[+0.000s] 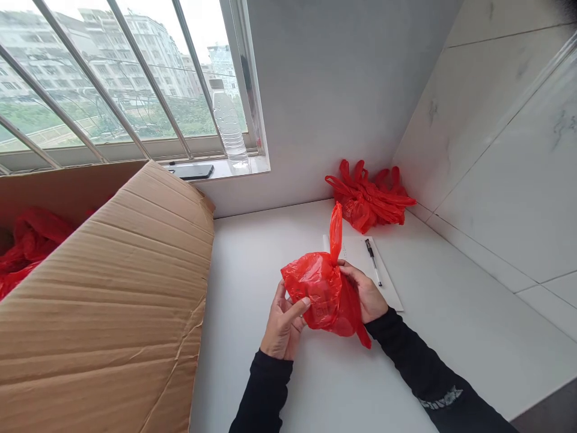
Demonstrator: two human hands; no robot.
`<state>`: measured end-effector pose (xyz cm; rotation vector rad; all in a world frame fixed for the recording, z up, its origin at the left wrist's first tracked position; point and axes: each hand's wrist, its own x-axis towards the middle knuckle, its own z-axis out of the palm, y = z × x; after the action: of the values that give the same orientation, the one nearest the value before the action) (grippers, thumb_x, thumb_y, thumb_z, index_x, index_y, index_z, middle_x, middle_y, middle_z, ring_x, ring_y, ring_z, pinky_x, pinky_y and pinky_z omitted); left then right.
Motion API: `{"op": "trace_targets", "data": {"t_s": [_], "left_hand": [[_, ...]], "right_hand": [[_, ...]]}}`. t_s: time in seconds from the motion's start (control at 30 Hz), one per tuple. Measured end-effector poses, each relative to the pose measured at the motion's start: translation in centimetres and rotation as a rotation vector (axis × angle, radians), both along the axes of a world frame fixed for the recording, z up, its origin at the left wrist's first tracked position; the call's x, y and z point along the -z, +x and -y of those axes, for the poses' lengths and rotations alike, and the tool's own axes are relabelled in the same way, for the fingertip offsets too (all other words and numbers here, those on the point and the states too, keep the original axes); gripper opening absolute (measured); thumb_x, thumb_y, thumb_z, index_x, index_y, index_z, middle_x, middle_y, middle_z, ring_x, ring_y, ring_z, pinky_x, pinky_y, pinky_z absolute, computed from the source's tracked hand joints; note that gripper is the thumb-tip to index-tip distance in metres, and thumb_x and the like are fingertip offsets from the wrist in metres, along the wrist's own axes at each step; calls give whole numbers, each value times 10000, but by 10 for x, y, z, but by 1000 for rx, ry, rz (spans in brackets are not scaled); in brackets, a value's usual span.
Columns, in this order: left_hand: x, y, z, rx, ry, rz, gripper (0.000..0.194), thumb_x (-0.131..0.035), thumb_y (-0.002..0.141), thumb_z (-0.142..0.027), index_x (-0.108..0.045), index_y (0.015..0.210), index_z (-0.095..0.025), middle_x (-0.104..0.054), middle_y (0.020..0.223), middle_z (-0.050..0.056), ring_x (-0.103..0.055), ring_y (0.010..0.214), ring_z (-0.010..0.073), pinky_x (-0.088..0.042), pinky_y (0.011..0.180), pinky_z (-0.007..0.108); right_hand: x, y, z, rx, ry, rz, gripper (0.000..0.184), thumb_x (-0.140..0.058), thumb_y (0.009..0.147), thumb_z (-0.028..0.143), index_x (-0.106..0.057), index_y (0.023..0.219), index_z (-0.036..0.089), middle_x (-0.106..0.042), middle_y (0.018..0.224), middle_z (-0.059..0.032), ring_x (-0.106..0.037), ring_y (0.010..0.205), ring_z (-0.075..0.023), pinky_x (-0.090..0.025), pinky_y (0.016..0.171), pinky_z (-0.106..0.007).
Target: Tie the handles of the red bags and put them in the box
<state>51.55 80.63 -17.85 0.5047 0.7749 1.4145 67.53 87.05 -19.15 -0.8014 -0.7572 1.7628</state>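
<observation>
A red plastic bag (318, 285), knotted at the top with its handle ends sticking up, is held between both hands above the white tabletop (252, 252). Something bulky fills it, but its kind is hidden by the plastic. My left hand (283, 322) grips the bag's lower left side, thumb pressed on the front. On the far right side, my right hand (363, 291) holds it near the knot, with some fingers behind the bag. Partly behind the bag and right hand lies a white paper pad (390, 288) with a black pen (373, 261) on it.
A pile of red plastic bags (367, 198) lies in the back corner. At left stands a large open cardboard box (112, 313) with red bags inside. A water bottle (229, 129) and a dark phone (193, 172) rest on the sill of the barred window.
</observation>
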Motion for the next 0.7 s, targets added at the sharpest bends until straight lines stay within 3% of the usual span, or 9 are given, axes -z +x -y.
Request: {"op": "trace_targets", "data": {"t_s": [0.1, 0.2, 0.33, 0.4, 0.57, 0.7], "left_hand": [[8, -4, -5, -80, 0, 8, 620, -867, 690, -177, -639, 1267, -184, -756, 1119, 122, -703, 1094, 312, -579, 931, 404], [16, -9, -8, -194, -3, 43, 557, -874, 694, -195, -667, 1211, -190, -767, 1101, 99, -707, 1099, 291, -571, 951, 377], [16, -14, -9, -265, 3, 52, 512, -817, 798, -225, -633, 1273, -280, -745, 1187, 38, -727, 1042, 198, -573, 939, 305], [13, -15, -8, -263, -8, 51, 524, -797, 825, -249, -611, 1313, -300, -735, 1213, 33, -723, 1053, 195, -575, 941, 304], [7, -11, -6, -204, -14, 95, 488, -784, 826, -280, -641, 1283, -183, -711, 1269, 117, -652, 1208, 294, -547, 1011, 390], [7, -8, -5, -123, -27, 27, 610, -850, 739, -221, -610, 1300, -204, -694, 1298, 136, -668, 1172, 336, -564, 971, 462]], "right_hand": [[-3, -2, 3, -31, 86, 85, 313, -623, 889, 495, -630, 1090, 255, -749, 1044, -26, -712, 989, -244, -572, 868, -371], [-8, -1, 6, -169, 151, 149, 455, -587, 928, 566, -559, 1267, 264, -736, 1126, -50, -718, 1007, -236, -563, 890, -375], [-11, 3, 8, -412, 235, 187, 744, -739, 858, 477, -363, 1464, 263, -702, 1218, -87, -707, 1061, -237, -523, 989, -433], [-10, 3, 8, -458, 279, 182, 870, -818, 791, 416, -323, 1492, 271, -681, 1264, -94, -690, 1107, -242, -505, 1025, -453], [-10, 1, 7, -370, 329, 207, 759, -806, 798, 391, -420, 1438, 260, -689, 1246, -81, -674, 1143, -248, -515, 1028, -445], [-8, 0, 5, -295, 336, 237, 662, -793, 806, 386, -498, 1386, 263, -700, 1225, -66, -668, 1156, -251, -526, 1019, -425]]}}
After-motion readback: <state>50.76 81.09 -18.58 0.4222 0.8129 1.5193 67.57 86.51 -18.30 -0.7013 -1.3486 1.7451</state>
